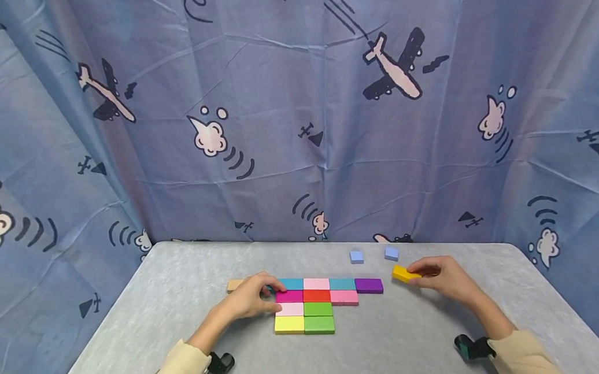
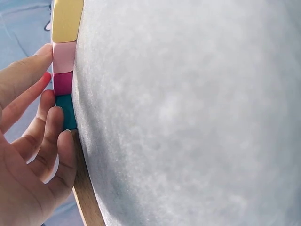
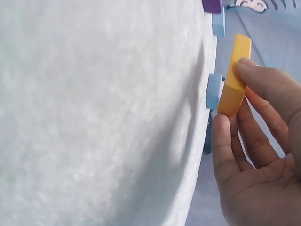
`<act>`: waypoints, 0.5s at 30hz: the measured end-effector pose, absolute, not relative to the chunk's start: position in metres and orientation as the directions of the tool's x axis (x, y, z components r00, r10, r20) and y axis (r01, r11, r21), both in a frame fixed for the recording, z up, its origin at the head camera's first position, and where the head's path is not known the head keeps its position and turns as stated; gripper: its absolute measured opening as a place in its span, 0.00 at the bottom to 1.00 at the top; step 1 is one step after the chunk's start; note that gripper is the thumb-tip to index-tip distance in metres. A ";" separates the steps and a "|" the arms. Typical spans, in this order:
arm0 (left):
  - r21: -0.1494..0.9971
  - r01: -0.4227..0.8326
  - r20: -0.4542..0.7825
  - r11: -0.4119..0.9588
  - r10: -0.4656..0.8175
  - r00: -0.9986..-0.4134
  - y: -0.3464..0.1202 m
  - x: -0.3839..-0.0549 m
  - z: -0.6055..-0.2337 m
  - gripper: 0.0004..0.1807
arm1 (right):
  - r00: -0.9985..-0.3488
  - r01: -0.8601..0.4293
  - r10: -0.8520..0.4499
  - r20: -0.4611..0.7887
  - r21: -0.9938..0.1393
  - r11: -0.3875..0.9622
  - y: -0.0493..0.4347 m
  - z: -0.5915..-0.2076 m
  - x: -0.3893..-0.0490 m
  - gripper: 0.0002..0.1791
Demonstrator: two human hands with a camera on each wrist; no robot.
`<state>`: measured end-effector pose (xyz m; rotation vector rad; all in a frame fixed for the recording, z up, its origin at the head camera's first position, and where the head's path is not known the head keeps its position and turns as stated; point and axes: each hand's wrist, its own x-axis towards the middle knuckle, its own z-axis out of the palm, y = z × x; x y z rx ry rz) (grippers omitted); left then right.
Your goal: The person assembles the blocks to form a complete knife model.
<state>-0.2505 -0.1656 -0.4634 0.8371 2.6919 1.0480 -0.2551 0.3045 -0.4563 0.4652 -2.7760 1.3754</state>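
Note:
My right hand pinches a yellow-orange block between thumb and fingers, to the right of a flat group of coloured blocks. In the right wrist view the thumb presses on the block's face. My left hand lies against the left side of the group. Its thumb touches the pale pink block, the index finger is at the magenta block, and other fingertips are by the teal block. Partly covered by this hand is a wooden block at the row's left end.
Also in the group are a purple block, a red block, green blocks and a yellow block. Two small light blue blocks stand farther back on the grey table. A patterned curtain hangs behind.

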 end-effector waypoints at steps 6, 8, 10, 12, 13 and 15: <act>0.654 0.447 0.070 0.610 0.540 -0.839 -0.165 -0.252 -0.465 0.17 | -0.945 -0.282 -0.303 0.122 -0.770 0.572 0.293 -0.449 -0.248 0.14; 0.655 0.445 0.067 0.611 0.539 -0.839 -0.165 -0.252 -0.465 0.17 | -0.935 -0.306 -0.332 0.127 -0.762 0.571 0.289 -0.448 -0.247 0.14; 0.656 0.445 0.067 0.610 0.540 -0.839 -0.165 -0.252 -0.465 0.17 | -0.918 -0.341 -0.372 0.139 -0.758 0.556 0.284 -0.448 -0.245 0.14; 0.656 0.446 0.067 0.609 0.541 -0.838 -0.165 -0.252 -0.465 0.17 | -0.901 -0.367 -0.409 0.148 -0.762 0.534 0.279 -0.448 -0.244 0.13; 0.656 0.447 0.068 0.608 0.542 -0.837 -0.165 -0.252 -0.465 0.16 | -0.892 -0.378 -0.426 0.150 -0.763 0.524 0.276 -0.448 -0.243 0.13; 0.655 0.447 0.068 0.609 0.542 -0.837 -0.165 -0.252 -0.465 0.16 | -0.879 -0.389 -0.453 0.148 -0.772 0.503 0.269 -0.447 -0.240 0.13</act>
